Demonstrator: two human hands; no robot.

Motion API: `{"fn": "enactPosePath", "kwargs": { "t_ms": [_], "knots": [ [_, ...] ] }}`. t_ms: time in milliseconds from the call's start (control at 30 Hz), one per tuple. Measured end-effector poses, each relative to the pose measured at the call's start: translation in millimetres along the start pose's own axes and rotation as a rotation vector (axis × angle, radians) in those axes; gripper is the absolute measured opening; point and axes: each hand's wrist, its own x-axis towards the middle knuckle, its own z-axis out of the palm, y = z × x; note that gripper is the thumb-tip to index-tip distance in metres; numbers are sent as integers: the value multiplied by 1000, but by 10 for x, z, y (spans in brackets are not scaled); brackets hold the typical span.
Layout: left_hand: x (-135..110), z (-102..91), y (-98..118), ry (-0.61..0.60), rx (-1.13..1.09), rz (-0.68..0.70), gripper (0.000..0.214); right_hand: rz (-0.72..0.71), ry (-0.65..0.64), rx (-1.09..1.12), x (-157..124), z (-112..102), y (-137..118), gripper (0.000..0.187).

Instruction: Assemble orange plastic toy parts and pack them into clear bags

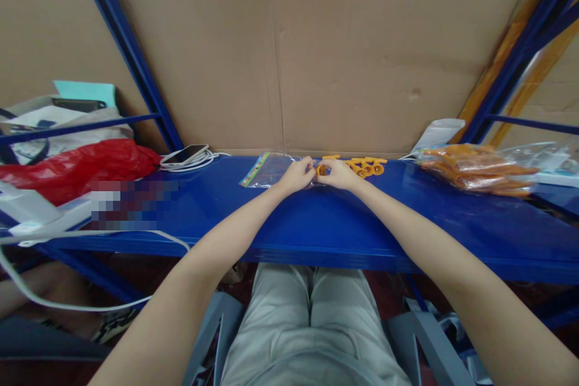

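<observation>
On the blue shelf lies a clear plastic bag (270, 169) with a colourful printed strip along its left end. My left hand (297, 174) is closed at the bag's right end, fingers curled on the film. Beside it, almost touching, my right hand (338, 174) pinches a small orange-yellow plastic piece with a round cup or ring (321, 170); its exact kind is too small to tell. Several similar orange-yellow pieces (373, 167) lie just behind and right of my right hand, partly hidden by it.
Filled clear bags of orange pieces (479, 169) are piled at the right. To the left lie a phone (185, 155) with a coiled white cable, a red plastic bag (90, 166) and a white power strip (54, 211). A cardboard wall (344, 60) stands behind; blue posts (136, 66) flank it.
</observation>
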Motion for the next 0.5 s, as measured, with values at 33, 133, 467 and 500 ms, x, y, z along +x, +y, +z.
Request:
{"fn": "enactPosePath", "kwargs": {
  "t_ms": [33, 133, 467, 500],
  "knots": [
    [-2, 0, 6, -8, -8, 11, 11, -24, -48, 37, 3, 12, 17, 13],
    [-13, 5, 21, -49, -39, 55, 11, -89, -140, 110, 15, 62, 71, 18],
    [-18, 21, 12, -87, -24, 61, 9, -55, -183, 186, 79, 206, 116, 15],
    [-18, 14, 17, -95, -12, 62, 10, -42, -171, 183, 91, 221, 118, 13]
  ]
}}
